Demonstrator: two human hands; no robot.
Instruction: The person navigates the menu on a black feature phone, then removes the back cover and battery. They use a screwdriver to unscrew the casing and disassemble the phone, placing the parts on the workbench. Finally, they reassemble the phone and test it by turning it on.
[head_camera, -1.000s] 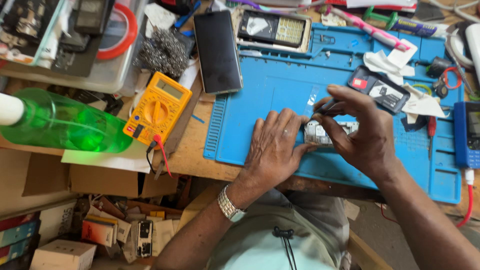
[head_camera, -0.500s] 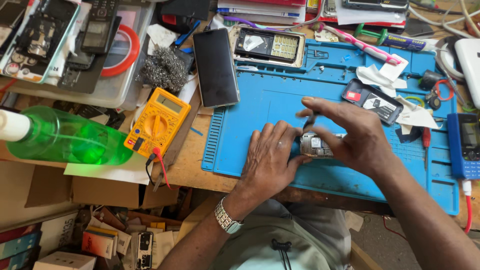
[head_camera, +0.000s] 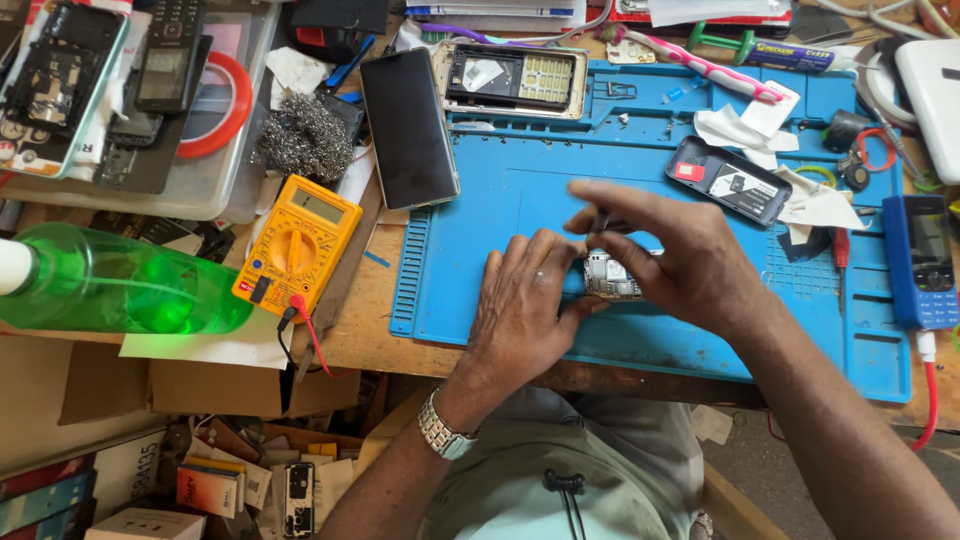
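Two hands are working on one small circuit board (head_camera: 610, 276), lying on the blue mat (head_camera: 480, 210), long axis toward the person. Left hand (head_camera: 525, 305) is steadying it, fingers flat; right hand (head_camera: 680, 265) is pinching a thin tool (head_camera: 603, 218). Beyond, one dark phone (head_camera: 408, 128) is lying.

Black phone screen (head_camera: 409, 128) upright beside yellow multimeter display (head_camera: 316, 206); blue phone screen (head_camera: 917, 240) far right.

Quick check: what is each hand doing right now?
Left hand: flat on the blue mat, fingers steadying a small circuit board.
Right hand: pinching a thin dark tool over it.
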